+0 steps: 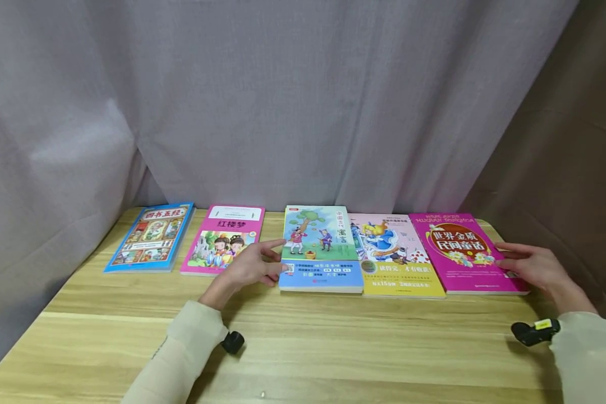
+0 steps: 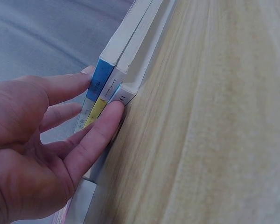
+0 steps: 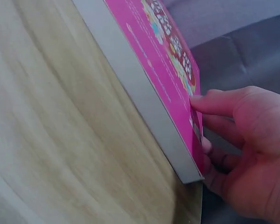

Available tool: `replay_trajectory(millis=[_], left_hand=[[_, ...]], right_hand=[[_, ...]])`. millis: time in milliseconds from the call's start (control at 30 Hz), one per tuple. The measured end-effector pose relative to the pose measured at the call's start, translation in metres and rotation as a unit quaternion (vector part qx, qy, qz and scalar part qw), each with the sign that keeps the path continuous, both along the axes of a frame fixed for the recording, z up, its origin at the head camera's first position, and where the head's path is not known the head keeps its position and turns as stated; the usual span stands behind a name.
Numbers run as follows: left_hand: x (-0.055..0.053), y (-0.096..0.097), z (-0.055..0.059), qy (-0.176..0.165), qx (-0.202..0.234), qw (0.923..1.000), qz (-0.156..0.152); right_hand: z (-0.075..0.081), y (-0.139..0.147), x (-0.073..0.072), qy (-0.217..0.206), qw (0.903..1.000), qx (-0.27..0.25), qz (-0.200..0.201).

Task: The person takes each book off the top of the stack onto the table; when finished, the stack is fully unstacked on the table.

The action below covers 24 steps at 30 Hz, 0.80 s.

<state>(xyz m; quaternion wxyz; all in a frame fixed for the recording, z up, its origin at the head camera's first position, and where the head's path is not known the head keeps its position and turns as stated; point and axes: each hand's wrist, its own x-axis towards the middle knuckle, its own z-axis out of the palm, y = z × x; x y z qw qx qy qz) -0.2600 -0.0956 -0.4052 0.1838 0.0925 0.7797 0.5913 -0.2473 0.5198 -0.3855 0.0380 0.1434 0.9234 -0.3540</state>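
Observation:
My left hand (image 1: 249, 264) has its fingertips against the left edge of a green-and-blue storybook (image 1: 320, 278). In the left wrist view, that hand's extended fingers (image 2: 95, 140) lie along the spines of several stacked books, the blue-cornered one on top. A yellow-and-pink book (image 1: 401, 283) with a girl in a blue dress lies partly under the green-and-blue one. My right hand (image 1: 537, 272) touches the right edge of a thick magenta book (image 1: 477, 280) at the row's right end. The right wrist view shows its fingertips at that book's side, near the corner.
On the left of the wooden table (image 1: 303, 342) lie a blue-bordered book (image 1: 151, 238) and a pink book (image 1: 222, 238), spaced apart. A grey curtain (image 1: 262, 101) hangs right behind the row. Brown cloth (image 1: 575, 168) closes off the right side.

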Motion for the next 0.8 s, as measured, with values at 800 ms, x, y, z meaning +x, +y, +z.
replay_trajectory(millis=[800], left_hand=[[0.001,0.012,0.002,0.023,-0.071,0.996,0.049]], right_hand=[[0.019,-0.092,-0.007,0.107,0.9878,0.097,0.057]])
